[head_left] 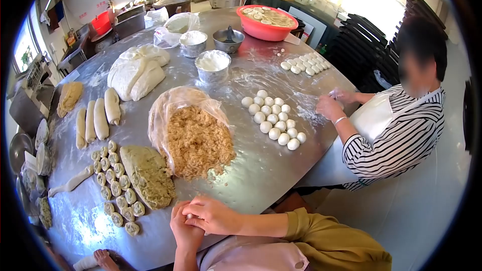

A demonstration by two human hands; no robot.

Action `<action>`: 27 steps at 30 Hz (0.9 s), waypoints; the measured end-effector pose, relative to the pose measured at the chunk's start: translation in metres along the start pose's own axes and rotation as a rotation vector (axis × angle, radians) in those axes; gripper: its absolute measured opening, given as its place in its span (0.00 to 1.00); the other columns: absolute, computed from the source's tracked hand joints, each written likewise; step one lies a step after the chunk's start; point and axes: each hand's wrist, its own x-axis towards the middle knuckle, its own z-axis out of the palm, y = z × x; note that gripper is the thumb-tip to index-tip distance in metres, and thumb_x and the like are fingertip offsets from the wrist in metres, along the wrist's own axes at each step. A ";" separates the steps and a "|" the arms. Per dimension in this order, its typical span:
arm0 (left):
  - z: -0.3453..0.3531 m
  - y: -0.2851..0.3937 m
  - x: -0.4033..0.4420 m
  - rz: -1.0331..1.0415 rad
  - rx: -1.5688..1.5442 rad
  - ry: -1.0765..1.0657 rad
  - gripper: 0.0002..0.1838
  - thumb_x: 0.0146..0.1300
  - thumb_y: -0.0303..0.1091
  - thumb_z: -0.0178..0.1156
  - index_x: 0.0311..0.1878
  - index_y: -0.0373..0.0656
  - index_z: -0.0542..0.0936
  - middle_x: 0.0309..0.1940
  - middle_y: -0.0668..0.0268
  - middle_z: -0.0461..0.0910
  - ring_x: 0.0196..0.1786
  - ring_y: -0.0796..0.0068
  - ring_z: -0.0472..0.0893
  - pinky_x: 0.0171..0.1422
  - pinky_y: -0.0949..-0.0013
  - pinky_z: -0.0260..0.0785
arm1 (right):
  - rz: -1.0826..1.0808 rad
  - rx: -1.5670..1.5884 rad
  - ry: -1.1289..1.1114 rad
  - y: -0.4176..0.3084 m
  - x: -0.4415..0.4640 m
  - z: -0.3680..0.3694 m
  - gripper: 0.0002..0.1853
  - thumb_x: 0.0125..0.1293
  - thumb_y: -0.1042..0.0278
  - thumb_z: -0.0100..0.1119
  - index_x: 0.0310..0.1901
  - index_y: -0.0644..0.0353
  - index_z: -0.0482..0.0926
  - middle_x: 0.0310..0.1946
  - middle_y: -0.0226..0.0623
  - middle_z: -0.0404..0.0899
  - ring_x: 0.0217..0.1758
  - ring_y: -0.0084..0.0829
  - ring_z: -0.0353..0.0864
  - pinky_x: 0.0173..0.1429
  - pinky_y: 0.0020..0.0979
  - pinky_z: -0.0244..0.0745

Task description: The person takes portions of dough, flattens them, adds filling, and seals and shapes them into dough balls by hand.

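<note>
Dough [189,216] sits between the two hands, just a pale bit of it showing. The left hand [182,223] is cupped round it; the right hand [213,216] folds over the top, fingers curled in. How much they hold, and whether there is filling inside, I cannot tell.

Too hard a squeeze from those fingers could split the dough; a loose grip could let it drop, and being at the near edge of the table [261,165], it might miss the top altogether.

Just beyond the left fingers lies the near end of the green paste [145,175]; a careless swing that way could smear it or knock the small pieces [118,185] farther left. Straight ahead of the fingers, the brown crumb [201,140] spills from its bag [163,110] and blocks a direct reach to the flour bowl [213,62] behind. The balls [273,118] stand ahead and right, well apart from the fingers, with a co-worker's hands [331,105] beyond them.
</note>
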 end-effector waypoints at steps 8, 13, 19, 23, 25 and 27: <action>-0.002 -0.011 -0.021 -0.518 -0.280 -0.408 0.07 0.51 0.26 0.66 0.34 0.35 0.81 0.28 0.67 0.82 0.31 0.80 0.78 0.38 0.73 0.72 | 0.105 -0.004 -0.154 0.019 -0.021 -0.004 0.05 0.63 0.69 0.61 0.38 0.57 0.76 0.38 0.41 0.77 0.37 0.44 0.78 0.40 0.38 0.75; -0.040 -0.022 -0.028 -0.617 -0.614 -0.566 0.07 0.60 0.29 0.62 0.35 0.34 0.83 0.29 0.64 0.83 0.35 0.78 0.80 0.40 0.75 0.72 | 0.144 -0.134 0.206 0.042 -0.004 -0.031 0.02 0.64 0.72 0.59 0.37 0.58 0.76 0.37 0.41 0.77 0.37 0.43 0.80 0.38 0.36 0.76; -0.055 -0.003 -0.004 -0.544 -1.146 -0.034 0.12 0.68 0.39 0.56 0.47 0.40 0.76 0.39 0.54 0.80 0.44 0.56 0.82 0.43 0.60 0.78 | -0.057 -0.172 -0.001 0.068 -0.045 0.044 0.11 0.67 0.64 0.55 0.43 0.63 0.77 0.43 0.43 0.79 0.47 0.45 0.79 0.49 0.38 0.77; -0.048 -0.029 -0.008 -0.408 -1.289 -0.108 0.29 0.70 0.61 0.43 0.24 0.45 0.69 0.24 0.66 0.71 0.31 0.64 0.76 0.28 0.62 0.71 | -0.090 -0.340 -0.181 0.055 -0.049 0.039 0.17 0.69 0.59 0.54 0.50 0.62 0.77 0.51 0.46 0.77 0.59 0.46 0.75 0.62 0.40 0.71; -0.044 -0.028 -0.002 -0.394 -1.409 -0.113 0.32 0.71 0.61 0.41 0.17 0.46 0.66 0.19 0.66 0.67 0.26 0.63 0.73 0.26 0.61 0.69 | -0.142 -0.398 -0.303 0.048 -0.033 0.025 0.19 0.69 0.57 0.53 0.54 0.63 0.76 0.54 0.48 0.76 0.62 0.46 0.73 0.64 0.41 0.69; -0.044 -0.022 0.008 -0.410 -1.515 -0.005 0.33 0.72 0.60 0.39 0.13 0.49 0.60 0.16 0.68 0.63 0.22 0.63 0.70 0.24 0.61 0.68 | -0.019 -0.153 0.005 0.047 -0.031 0.023 0.22 0.70 0.60 0.53 0.61 0.65 0.71 0.58 0.52 0.73 0.64 0.48 0.70 0.66 0.41 0.67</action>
